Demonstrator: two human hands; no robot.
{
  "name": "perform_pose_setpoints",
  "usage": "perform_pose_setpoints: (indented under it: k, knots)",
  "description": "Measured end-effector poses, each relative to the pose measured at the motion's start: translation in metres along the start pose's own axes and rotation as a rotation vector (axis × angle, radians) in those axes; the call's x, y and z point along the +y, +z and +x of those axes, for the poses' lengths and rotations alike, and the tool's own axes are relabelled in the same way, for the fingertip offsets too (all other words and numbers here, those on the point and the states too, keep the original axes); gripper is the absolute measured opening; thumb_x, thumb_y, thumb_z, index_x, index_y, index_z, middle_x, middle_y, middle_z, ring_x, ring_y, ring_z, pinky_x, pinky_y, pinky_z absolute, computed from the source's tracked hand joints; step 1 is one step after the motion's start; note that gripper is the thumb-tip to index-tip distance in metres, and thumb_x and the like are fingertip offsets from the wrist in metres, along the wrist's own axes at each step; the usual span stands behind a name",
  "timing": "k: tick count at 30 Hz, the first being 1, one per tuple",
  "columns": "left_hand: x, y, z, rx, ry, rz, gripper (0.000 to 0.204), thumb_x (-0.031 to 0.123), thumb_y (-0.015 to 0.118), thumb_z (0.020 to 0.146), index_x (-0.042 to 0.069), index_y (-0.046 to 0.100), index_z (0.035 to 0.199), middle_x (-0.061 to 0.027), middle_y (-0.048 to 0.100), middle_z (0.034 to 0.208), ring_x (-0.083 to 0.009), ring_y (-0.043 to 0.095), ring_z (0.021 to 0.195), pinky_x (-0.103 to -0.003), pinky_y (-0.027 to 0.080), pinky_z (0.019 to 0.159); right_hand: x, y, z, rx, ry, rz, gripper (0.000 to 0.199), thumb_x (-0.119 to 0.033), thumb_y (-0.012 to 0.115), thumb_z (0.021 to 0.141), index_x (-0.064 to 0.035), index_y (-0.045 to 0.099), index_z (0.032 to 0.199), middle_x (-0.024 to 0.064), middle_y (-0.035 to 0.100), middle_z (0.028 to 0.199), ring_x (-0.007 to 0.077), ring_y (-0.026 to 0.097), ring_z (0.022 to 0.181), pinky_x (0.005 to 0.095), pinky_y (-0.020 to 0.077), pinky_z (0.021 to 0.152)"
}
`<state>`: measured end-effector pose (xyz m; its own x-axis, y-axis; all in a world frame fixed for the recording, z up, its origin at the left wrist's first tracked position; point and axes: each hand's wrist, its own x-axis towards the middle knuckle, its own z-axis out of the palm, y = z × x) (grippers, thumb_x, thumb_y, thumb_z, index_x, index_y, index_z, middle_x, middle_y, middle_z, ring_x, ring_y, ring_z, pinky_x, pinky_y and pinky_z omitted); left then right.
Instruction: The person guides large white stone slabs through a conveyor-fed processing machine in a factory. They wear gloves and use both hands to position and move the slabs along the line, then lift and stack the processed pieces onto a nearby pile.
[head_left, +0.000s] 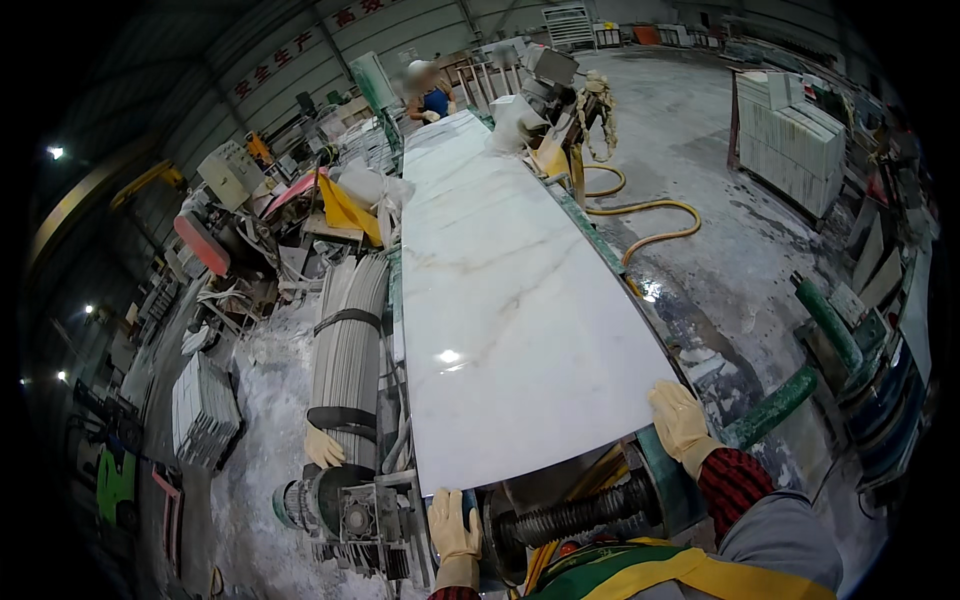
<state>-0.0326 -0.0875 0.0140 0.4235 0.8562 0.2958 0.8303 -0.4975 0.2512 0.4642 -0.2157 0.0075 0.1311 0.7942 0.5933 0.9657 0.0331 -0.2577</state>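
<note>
A long polished white stone slab (510,270) with faint tan veins lies flat on a green-framed machine bed and stretches away from me. My left hand (453,527), in a cream glove, is at its near left corner, fingers extended by the edge. At the near right corner my right hand (681,420), gloved alike, lies over the slab's edge with its fingers stretched out. Neither glove is wrapped round anything I can see. Below the slab's near edge runs a black ribbed bellows (575,512).
Left of the slab stand a ribbed bundle with black straps (345,350), a motor (355,515) and a loose-looking cream glove (323,447). Another person (430,95) stands at the far end. A yellow hose (665,235) curves across the right floor, near green cylinders (770,408) and stacked slabs (790,140).
</note>
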Motion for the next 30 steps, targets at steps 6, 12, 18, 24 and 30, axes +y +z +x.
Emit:
perform_pose_setpoints:
  k: [6, 12, 18, 24, 30]
  knots:
    - [-0.004, 0.002, -0.002, 0.002, 0.022, -0.008, 0.056, 0.021, 0.078, 0.092, 0.005, 0.061, 0.143, -0.0295, 0.058, 0.149, -0.0501, 0.054, 0.134, -0.056, 0.043, 0.115, -0.004, -0.007, 0.001, -0.033, 0.019, 0.019, 0.039, -0.012, 0.068, 0.096, 0.0010, 0.068, 0.133, 0.0276, 0.068, 0.136, 0.0494, 0.062, 0.131, 0.0596, 0.0458, 0.119]
    - [-0.011, 0.008, -0.010, 0.044, 0.037, -0.011, 0.054, 0.023, 0.077, 0.093, 0.004, 0.062, 0.141, -0.0298, 0.058, 0.147, -0.0506, 0.055, 0.131, -0.057, 0.044, 0.113, -0.009, -0.014, 0.006, -0.096, 0.055, 0.058, 0.038, -0.012, 0.067, 0.095, 0.0007, 0.068, 0.131, 0.0275, 0.067, 0.137, 0.0495, 0.060, 0.132, 0.0588, 0.0458, 0.118]
    - [0.004, -0.006, -0.006, 0.007, -0.009, -0.040, 0.051, 0.021, 0.077, 0.093, 0.003, 0.064, 0.139, -0.0277, 0.059, 0.146, -0.0497, 0.055, 0.132, -0.055, 0.045, 0.114, -0.001, -0.005, -0.008, -0.044, 0.037, 0.009, 0.037, -0.011, 0.065, 0.095, -0.0017, 0.068, 0.131, 0.0261, 0.067, 0.137, 0.0486, 0.060, 0.132, 0.0572, 0.0470, 0.117]
    - [0.002, -0.005, -0.011, 0.045, 0.032, -0.006, 0.051, 0.021, 0.077, 0.094, 0.003, 0.063, 0.140, -0.0270, 0.059, 0.146, -0.0475, 0.054, 0.137, -0.055, 0.044, 0.117, -0.011, -0.011, -0.001, -0.047, 0.031, 0.010, 0.036, -0.010, 0.065, 0.096, -0.0021, 0.067, 0.131, 0.0265, 0.068, 0.135, 0.0499, 0.062, 0.128, 0.0580, 0.0485, 0.115]
    - [0.003, -0.004, -0.012, 0.019, 0.010, 0.005, 0.053, 0.023, 0.077, 0.094, 0.002, 0.063, 0.141, -0.0278, 0.059, 0.148, -0.0477, 0.054, 0.139, -0.055, 0.042, 0.118, -0.011, -0.015, -0.003, -0.027, 0.017, 0.023, 0.039, -0.010, 0.066, 0.096, -0.0014, 0.067, 0.134, 0.0278, 0.068, 0.137, 0.0515, 0.062, 0.130, 0.0584, 0.0483, 0.116]
